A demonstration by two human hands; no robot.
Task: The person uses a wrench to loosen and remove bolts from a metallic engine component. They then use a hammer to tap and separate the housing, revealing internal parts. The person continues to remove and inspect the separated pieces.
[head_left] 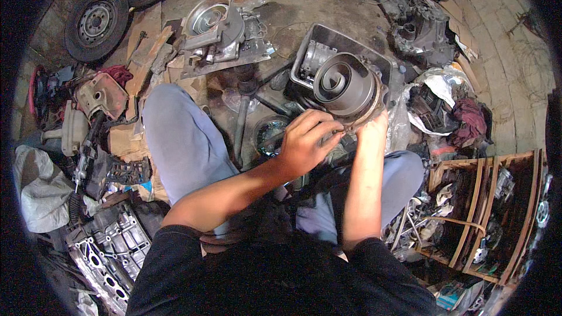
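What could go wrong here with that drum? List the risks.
1. The round metal drum rests tilted against the grey tray; held only at its lower rim by the left hand and right hand, it might tip or roll.
2. Fingers at the rim could get pinched.
3. Loose parts crowd the floor; small pieces may get lost.

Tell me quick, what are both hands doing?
Left hand: fingers curled, pinching the rim of the round metal drum part.
Right hand: against the drum's underside; grip cannot be told.
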